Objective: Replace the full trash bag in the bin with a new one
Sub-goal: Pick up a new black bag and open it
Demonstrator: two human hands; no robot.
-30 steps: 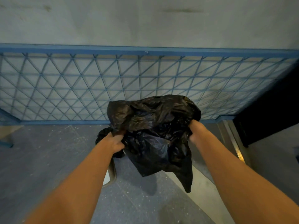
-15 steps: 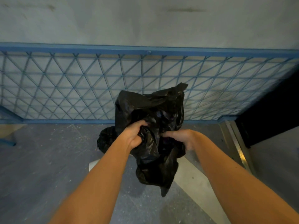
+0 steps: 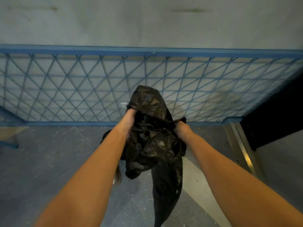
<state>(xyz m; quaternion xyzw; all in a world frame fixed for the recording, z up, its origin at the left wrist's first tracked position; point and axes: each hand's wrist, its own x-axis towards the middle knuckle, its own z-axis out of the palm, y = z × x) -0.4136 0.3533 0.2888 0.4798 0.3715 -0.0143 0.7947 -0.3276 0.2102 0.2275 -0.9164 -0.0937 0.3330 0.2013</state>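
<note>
Both hands grip a crumpled black trash bag [image 3: 152, 141] in front of the blue lattice railing [image 3: 65, 82]: left hand [image 3: 128, 122] bunching its left edge, right hand [image 3: 182, 129] its right, the tail hanging down. Judged step: opening the new bag; next, find the mouth and spread it.

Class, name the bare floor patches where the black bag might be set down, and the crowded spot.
Bare grey floor lies left of the left hand, below the blue grille. Crowded: under the black trash bag and right hand.
</note>
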